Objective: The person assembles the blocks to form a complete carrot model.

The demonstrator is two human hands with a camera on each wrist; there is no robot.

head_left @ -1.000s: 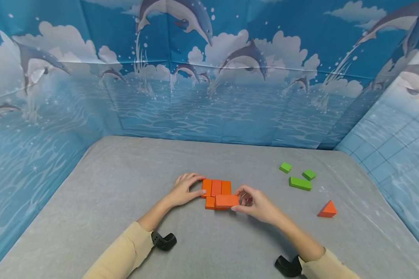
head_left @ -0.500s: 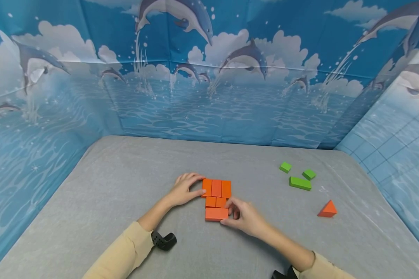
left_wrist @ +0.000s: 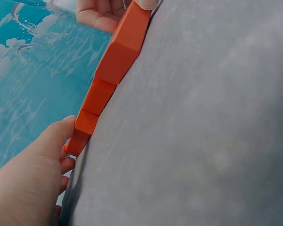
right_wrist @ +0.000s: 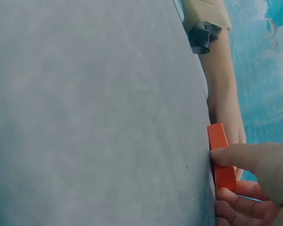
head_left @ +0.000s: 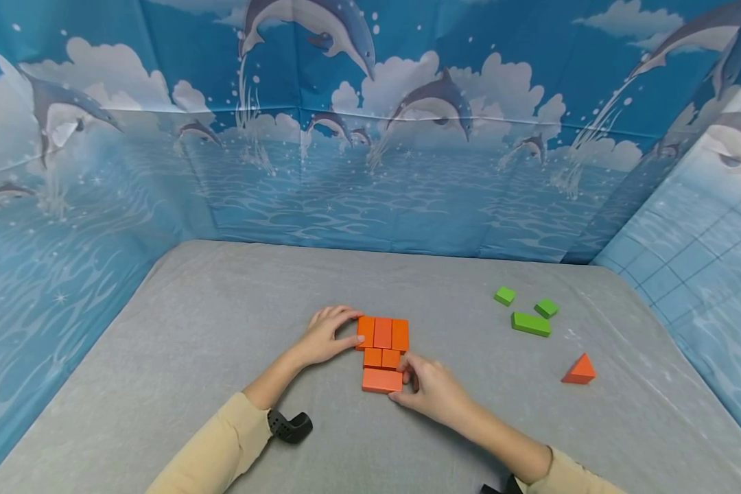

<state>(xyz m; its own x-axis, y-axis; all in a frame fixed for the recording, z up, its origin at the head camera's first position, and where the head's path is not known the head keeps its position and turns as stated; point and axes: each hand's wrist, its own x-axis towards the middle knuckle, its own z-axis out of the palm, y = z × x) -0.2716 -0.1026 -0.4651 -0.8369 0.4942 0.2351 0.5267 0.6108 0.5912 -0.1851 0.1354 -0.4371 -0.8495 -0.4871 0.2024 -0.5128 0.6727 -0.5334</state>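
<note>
Three orange rectangular blocks (head_left: 383, 333) lie side by side, with two small orange square blocks (head_left: 381, 358) against their near side. A long orange block (head_left: 381, 381) lies crosswise in front of the squares. At its right end, my right hand (head_left: 435, 392) pinches it between thumb and fingers; the right wrist view shows the thumb (right_wrist: 231, 157) on its near face. My left hand (head_left: 326, 337) holds the leftmost rectangular block, thumb at its near left side and fingers at the far corner. In the left wrist view the long block (left_wrist: 118, 54) sits low on the grey cloth.
Several green blocks (head_left: 530, 324) lie at the back right of the grey surface (head_left: 234, 295). Nearer stands an orange triangular block (head_left: 580, 370). A dolphin-printed blue curtain (head_left: 370, 185) borders the back and sides.
My right hand has carried the long orange block toward me and left, down from over the small squares to their near side, then nudged it slightly left. My left hand has stayed put.
</note>
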